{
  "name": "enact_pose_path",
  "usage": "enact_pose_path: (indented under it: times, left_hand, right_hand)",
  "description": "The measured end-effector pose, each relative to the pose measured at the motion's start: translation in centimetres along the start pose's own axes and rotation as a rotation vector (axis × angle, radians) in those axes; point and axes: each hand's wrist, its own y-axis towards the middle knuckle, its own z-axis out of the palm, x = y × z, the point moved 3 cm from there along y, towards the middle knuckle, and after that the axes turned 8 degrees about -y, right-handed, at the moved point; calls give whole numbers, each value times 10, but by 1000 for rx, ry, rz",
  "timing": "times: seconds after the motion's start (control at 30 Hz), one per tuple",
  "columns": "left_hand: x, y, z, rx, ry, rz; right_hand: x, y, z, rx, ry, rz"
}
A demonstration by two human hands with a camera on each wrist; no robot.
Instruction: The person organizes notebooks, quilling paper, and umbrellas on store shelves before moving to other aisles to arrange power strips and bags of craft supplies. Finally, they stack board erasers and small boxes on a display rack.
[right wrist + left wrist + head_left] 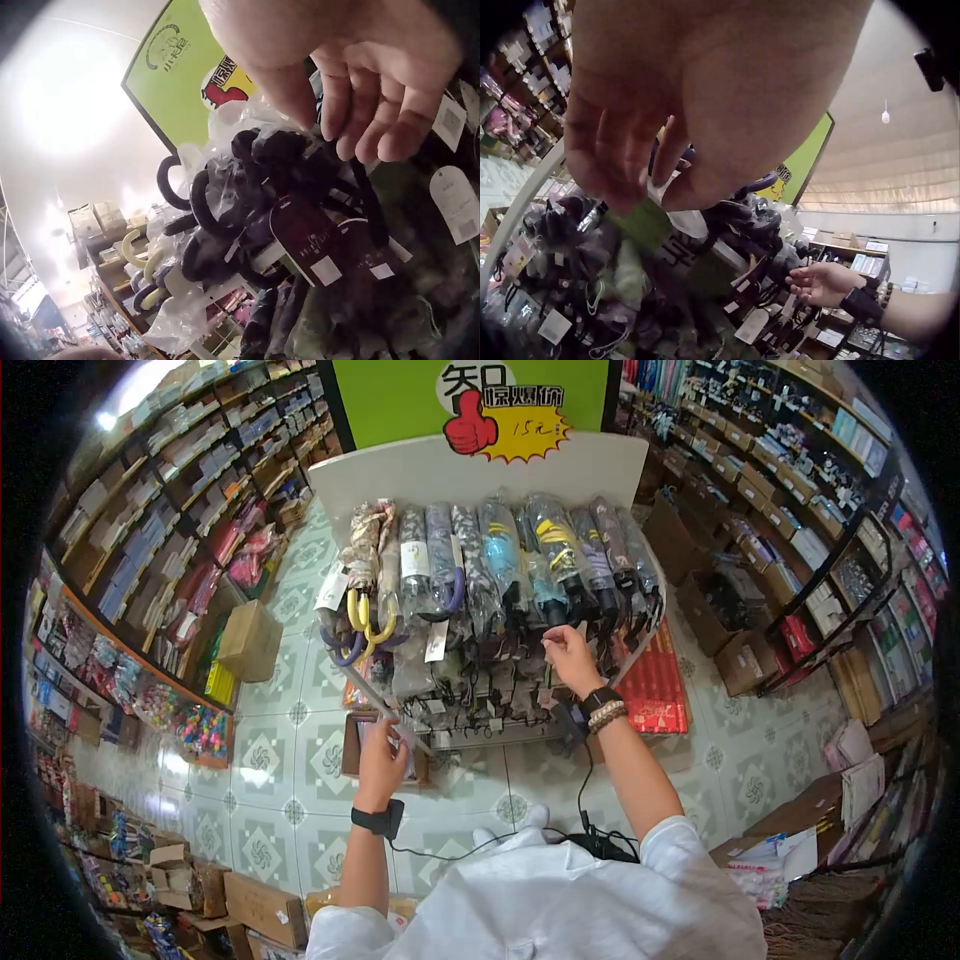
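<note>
A display bin (355, 685) with a white rim stands before me, packed with folded umbrellas (500, 550) in clear plastic sleeves. My left hand (382, 765) is by the front left corner of the rim, its fingers loosely bent, thumb tip close to the fingertips. My right hand (572, 660) is over the front right of the umbrellas, beside a black umbrella handle (553, 612). In the right wrist view, its bent fingers (364, 112) hang above black straps and dark hang tags (306, 238). Yellow hooked handles (372, 622) stick out at the bin's left.
A green sign board (400, 400) with a yellow price burst (525, 432) rises behind the bin. Stocked shelves (180, 450) line both sides. A cardboard box (250, 640) is on the tiled floor at left; red packages (652, 685) lie at the bin's right. A cable (450, 854) runs between my wrists.
</note>
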Motion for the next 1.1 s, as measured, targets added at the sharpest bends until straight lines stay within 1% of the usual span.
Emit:
enact_pose_path:
  times: [0.07,0.13,0.17,0.2,0.27,0.3,0.37,0.4,0.47,0.5,0.53,0.6,0.63,0.67,0.73,0.77,0.8,0.83,0.87,0.93,0.97,1.0,1.07,1.1]
  left_hand:
    - [-5,-5,4,5,-40,22]
    - [-9,-9,8,51,-5,-22]
    - [0,-11,12,39,-18,34]
    - [-9,-14,11,63,-65,-3]
    - [-13,-18,9,85,-58,8]
    - [-13,-20,8,76,-54,15]
    - [-11,-20,5,103,30,-27]
    - [-17,-15,3,98,35,-21]
    - [-28,-8,6,141,23,-122]
    - [-33,-2,13,109,12,-66]
    - [-40,4,21,110,13,-65]
    - [-77,22,43,163,-77,-2]
    - [-90,31,58,149,-51,103]
    - [-107,39,70,145,-43,108]
    - [-145,55,96,221,-110,249]
    - [-155,67,109,213,-108,248]
    - [-160,78,125,261,-113,225]
    - [-162,85,140,309,-119,202]
    - [-165,91,152,302,-121,202]
    - [-172,107,171,209,-102,304]
    - [-167,114,180,183,-103,295]
    - [-167,115,184,179,-98,293]
    - [-163,116,187,169,-61,286]
    - [-164,114,179,126,-61,264]
  right_hand:
    - [1,6,1,-4,-2,-18]
    - [6,12,2,36,135,143]
    - [2,19,5,40,186,109]
    - [5,25,7,41,194,92]
    - [6,32,9,62,276,189]
    - [8,34,11,68,323,208]
    - [8,35,13,62,354,212]
    - [8,36,13,55,380,226]
    - [5,34,12,64,419,211]
    - [7,32,11,91,410,215]
    - [8,30,9,120,401,219]
    - [10,22,3,201,434,175]
    - [8,19,-3,280,400,153]
    - [5,17,-12,360,363,126]
    - [13,16,-40,393,225,15]
    - [17,21,-56,266,101,-101]
    - [29,23,-74,139,-23,-215]
    - [51,25,-93,58,-117,-213]
    - [53,34,-99,21,-157,-216]
    - [61,48,-103,4,-317,-294]
    - [63,53,-101,59,-357,-234]
    - [61,56,-100,62,-352,-238]
    - [59,66,-95,19,-440,-315]
    - [58,68,-94,31,-454,-292]
